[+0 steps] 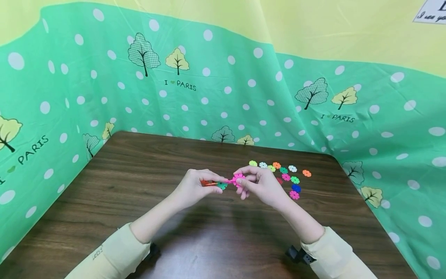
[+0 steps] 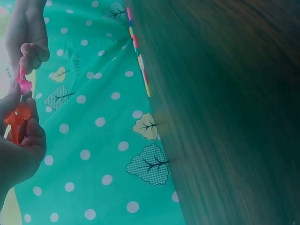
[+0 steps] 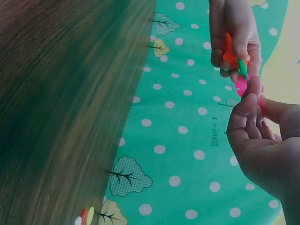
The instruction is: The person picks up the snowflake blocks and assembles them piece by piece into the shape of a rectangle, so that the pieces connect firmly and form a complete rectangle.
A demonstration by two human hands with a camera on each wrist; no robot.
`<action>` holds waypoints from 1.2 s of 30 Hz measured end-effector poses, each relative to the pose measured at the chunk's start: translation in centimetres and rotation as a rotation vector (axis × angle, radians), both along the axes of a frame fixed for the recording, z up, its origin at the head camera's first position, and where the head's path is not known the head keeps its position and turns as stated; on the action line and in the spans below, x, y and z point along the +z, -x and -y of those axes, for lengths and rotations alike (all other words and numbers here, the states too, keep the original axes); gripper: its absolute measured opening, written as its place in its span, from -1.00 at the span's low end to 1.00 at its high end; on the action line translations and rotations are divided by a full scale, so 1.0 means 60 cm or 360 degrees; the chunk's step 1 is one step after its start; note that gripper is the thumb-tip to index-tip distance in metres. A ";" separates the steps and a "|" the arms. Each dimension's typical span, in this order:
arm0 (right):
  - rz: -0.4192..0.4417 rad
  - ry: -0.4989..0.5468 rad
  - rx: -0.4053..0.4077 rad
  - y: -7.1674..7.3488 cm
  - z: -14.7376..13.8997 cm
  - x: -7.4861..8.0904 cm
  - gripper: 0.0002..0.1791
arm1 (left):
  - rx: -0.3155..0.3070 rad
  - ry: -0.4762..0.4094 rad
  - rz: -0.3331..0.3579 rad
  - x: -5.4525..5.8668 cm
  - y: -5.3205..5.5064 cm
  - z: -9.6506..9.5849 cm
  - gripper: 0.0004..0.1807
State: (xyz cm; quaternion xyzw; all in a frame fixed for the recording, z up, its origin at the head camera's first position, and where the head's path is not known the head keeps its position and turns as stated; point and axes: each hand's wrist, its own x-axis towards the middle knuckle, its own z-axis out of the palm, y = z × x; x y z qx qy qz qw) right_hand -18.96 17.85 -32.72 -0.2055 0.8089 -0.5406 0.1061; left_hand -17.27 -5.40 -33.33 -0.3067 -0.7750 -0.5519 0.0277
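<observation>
Above the table my left hand grips a short chain of interlocking plastic flower-shaped discs. In it are an orange disc, partly covered by the fingers, and a green disc. A pink disc seen nearly edge-on adjoins the green one. My right hand pinches another pink disc between thumb and index finger, face toward the head camera. The two pink discs meet between the hands; whether their slots are fully joined I cannot tell. The left wrist view shows the orange part inside the left hand.
Several loose discs lie flat on the brown wooden table, behind and right of my right hand, among them a blue disc, a white disc and an orange disc. A green dotted curtain hangs around the table's edges.
</observation>
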 end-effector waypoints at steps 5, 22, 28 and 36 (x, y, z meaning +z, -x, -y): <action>0.0006 0.0014 0.0014 -0.001 -0.005 -0.001 -0.66 | -0.0021 0.0041 -0.0051 -0.002 0.000 -0.002 -0.68; -0.0320 -0.0306 0.0082 0.007 -0.043 0.007 -0.54 | 0.0021 0.0067 -0.0006 -0.001 -0.003 -0.002 -0.66; -0.0661 -0.0474 0.0032 0.015 -0.075 0.015 -0.52 | 0.0049 0.0082 0.0062 -0.017 0.007 0.004 -0.64; -0.0854 -0.0652 -0.0055 0.033 -0.124 0.021 -0.48 | 0.0016 0.0053 -0.0002 -0.051 0.031 0.015 -0.66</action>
